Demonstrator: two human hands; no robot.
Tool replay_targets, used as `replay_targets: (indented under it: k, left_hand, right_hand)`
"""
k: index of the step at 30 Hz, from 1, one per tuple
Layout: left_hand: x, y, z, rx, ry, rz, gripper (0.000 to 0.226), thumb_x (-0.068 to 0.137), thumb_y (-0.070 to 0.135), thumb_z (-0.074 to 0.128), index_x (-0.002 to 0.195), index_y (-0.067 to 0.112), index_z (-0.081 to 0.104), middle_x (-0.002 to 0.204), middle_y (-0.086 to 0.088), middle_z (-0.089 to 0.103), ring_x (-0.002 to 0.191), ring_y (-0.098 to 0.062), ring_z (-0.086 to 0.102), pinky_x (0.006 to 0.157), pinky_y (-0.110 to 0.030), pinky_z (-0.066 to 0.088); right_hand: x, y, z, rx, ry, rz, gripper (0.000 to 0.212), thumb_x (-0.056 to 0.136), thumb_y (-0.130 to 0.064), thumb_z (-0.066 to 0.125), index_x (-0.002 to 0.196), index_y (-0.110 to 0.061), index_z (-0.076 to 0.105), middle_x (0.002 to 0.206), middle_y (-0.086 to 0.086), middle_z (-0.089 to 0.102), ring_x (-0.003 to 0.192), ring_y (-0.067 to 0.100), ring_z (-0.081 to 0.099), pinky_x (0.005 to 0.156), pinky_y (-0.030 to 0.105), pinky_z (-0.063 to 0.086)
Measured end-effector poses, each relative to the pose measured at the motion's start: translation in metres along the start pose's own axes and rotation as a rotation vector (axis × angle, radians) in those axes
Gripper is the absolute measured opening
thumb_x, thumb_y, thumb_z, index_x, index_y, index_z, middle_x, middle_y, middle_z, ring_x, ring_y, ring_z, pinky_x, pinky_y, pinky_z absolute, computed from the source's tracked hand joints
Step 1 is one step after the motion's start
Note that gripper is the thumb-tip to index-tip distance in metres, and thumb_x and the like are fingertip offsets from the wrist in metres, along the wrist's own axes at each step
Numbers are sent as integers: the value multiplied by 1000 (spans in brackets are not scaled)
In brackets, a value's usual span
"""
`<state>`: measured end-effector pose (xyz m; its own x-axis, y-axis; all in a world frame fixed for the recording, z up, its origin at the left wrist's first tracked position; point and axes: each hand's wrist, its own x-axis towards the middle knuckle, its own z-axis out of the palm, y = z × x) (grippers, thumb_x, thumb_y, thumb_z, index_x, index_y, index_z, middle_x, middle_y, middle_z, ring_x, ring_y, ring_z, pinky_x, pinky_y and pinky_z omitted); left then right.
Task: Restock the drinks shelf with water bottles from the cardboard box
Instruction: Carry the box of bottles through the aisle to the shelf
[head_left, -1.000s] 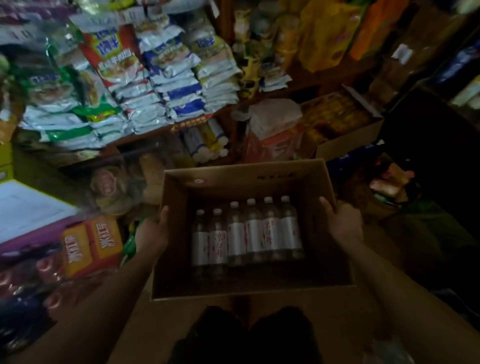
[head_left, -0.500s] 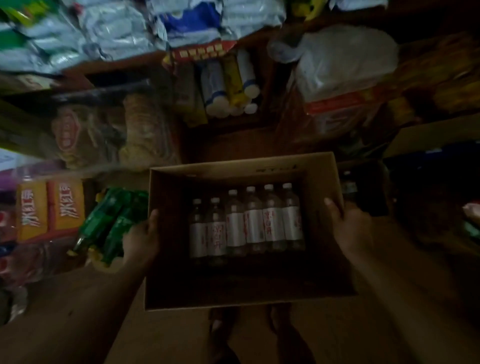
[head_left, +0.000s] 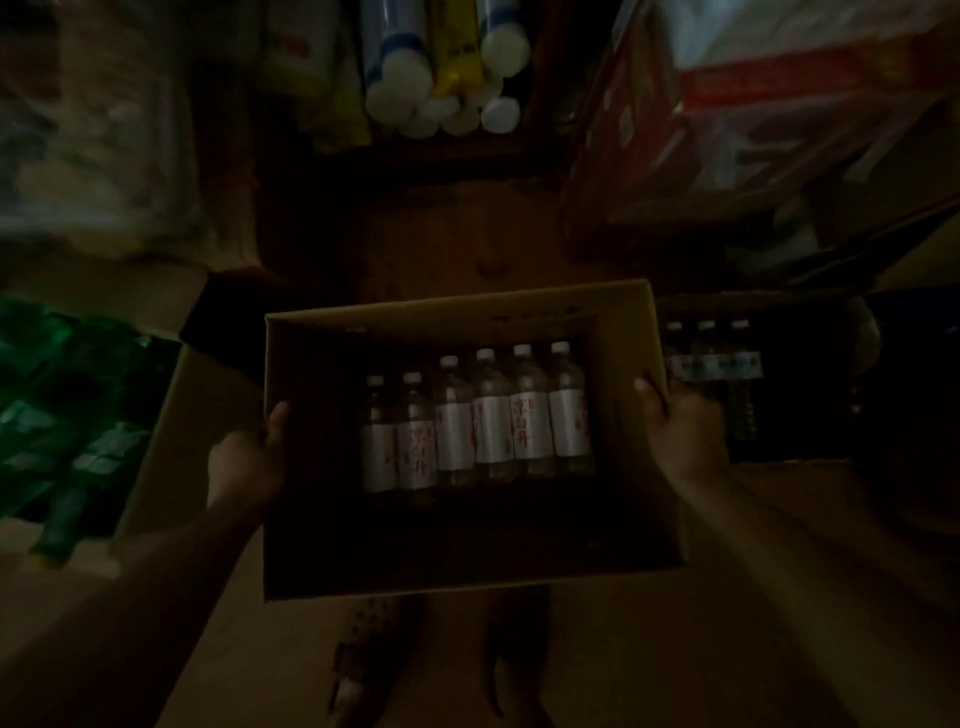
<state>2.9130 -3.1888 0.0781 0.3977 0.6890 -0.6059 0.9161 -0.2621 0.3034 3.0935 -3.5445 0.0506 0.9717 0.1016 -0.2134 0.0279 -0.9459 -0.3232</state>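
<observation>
Your left hand (head_left: 247, 457) grips the left wall of the cardboard box (head_left: 457, 312), thumb hooked over the rim and the other fingers hidden behind the wall. Your right hand (head_left: 680, 426) grips the right wall the same way, thumb tip on the top edge, the remaining fingers out of sight outside the box. The box is plain brown corrugated board, rectangular, open at the top, and you hold it above the floor.

Between your thumbs, inside the box, six water bottles (head_left: 475, 421) stand upright in one row, touching shoulder to shoulder. They are clear plastic with white screw caps and pale wrap labels printed in red. The near part of the box floor is dark and hard to read.

Just beyond your right thumb, outside the box, more clear bottles (head_left: 711, 358) with white caps stand in a dark crate. Well past your left hand, green bottles (head_left: 78, 415) lie packed together. Farther ahead, white-capped tubes (head_left: 441, 98) lie stacked on a wooden shelf, caps facing you. Below the box your feet (head_left: 436, 660) show dimly on the floor.
</observation>
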Motion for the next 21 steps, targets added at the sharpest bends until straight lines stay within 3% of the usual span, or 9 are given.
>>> replay_targets:
  k: [4, 6, 10, 13, 18, 21]
  left_hand:
    - [14, -4, 34, 92, 62, 63, 59, 98, 47, 29, 78, 0, 59, 78, -22, 61, 80, -40, 60, 66, -38, 42]
    - [12, -2, 40, 105, 79, 73, 59, 98, 46, 30, 82, -3, 59, 85, -28, 62, 83, -42, 60, 69, -39, 42]
    - [-1, 23, 50, 78, 40, 83, 57, 98, 45, 32, 90, -3, 62, 82, -22, 59, 76, -33, 57, 65, -35, 39]
    - [-4, 49, 67, 73, 24, 82, 59, 98, 45, 34, 93, -6, 63, 82, -24, 61, 77, -35, 59, 65, -34, 39]
    - [-28, 92, 105, 60, -26, 154, 49, 98, 43, 37, 88, 2, 62, 79, -15, 58, 77, -29, 57, 68, -32, 40]
    - [-42, 111, 126, 84, -54, 178, 46, 99, 43, 35, 79, 8, 58, 71, -5, 53, 65, -18, 50, 59, -28, 34]
  right_hand:
    - [26, 26, 21, -34, -55, -68, 45, 97, -35, 48, 83, 5, 63, 76, 27, 63, 70, 38, 63, 56, 31, 36]
    - [33, 32, 20, -70, -83, -92, 45, 97, -34, 49, 80, 5, 62, 75, 28, 63, 69, 38, 62, 55, 30, 33]
    - [43, 58, 3, -79, -145, -68, 43, 96, -33, 51, 85, 7, 65, 77, 28, 64, 72, 39, 63, 58, 29, 32]
    - [51, 90, -5, -74, -168, -6, 45, 94, -36, 53, 86, 6, 67, 77, 28, 64, 73, 39, 62, 59, 32, 37]
    - [67, 138, -32, -48, -163, 134, 50, 92, -41, 54, 82, 6, 67, 74, 29, 63, 73, 42, 62, 62, 38, 44]
    - [75, 157, -47, -54, -162, 234, 52, 93, -42, 53, 86, 8, 66, 80, 30, 63, 78, 43, 62, 67, 43, 49]
